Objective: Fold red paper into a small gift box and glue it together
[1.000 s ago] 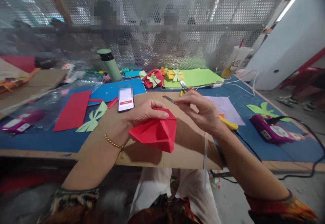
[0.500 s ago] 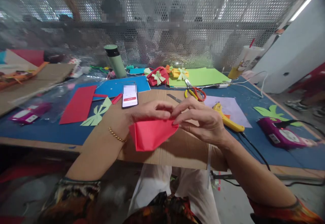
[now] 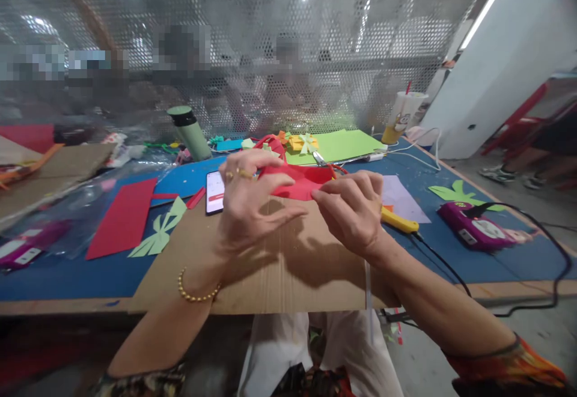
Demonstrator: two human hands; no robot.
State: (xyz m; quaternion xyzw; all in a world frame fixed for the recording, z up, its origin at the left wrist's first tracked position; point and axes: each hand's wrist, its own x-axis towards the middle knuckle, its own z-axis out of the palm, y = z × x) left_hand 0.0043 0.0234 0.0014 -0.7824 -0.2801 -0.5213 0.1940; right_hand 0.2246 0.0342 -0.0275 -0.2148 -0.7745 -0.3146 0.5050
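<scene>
A folded red paper piece [image 3: 297,184] is held above the brown cardboard [image 3: 288,271]. My right hand [image 3: 354,208] pinches its near right edge between thumb and fingers. My left hand [image 3: 252,199] is at the paper's left side, with its thumb stretched out away from the fingers; the fingertips lie along the paper's left edge, and the hand is slightly blurred. Behind the left hand, a phone [image 3: 214,193] is partly covered. Scissors [image 3: 319,158] lie beyond the paper, their handles mostly hidden.
Red sheet [image 3: 124,217] and green cut-out [image 3: 162,229] lie left. A yellow glue gun [image 3: 399,220], lilac paper [image 3: 406,196] and purple device [image 3: 475,226] with a cable are right. Green bottle [image 3: 192,133], green sheets [image 3: 342,145] and a drink cup [image 3: 401,118] stand or lie at the back.
The red paper has moved away from me and been turned. My left hand has opened its thumb and shifted to the paper's left side. The camera view has shifted right and upward.
</scene>
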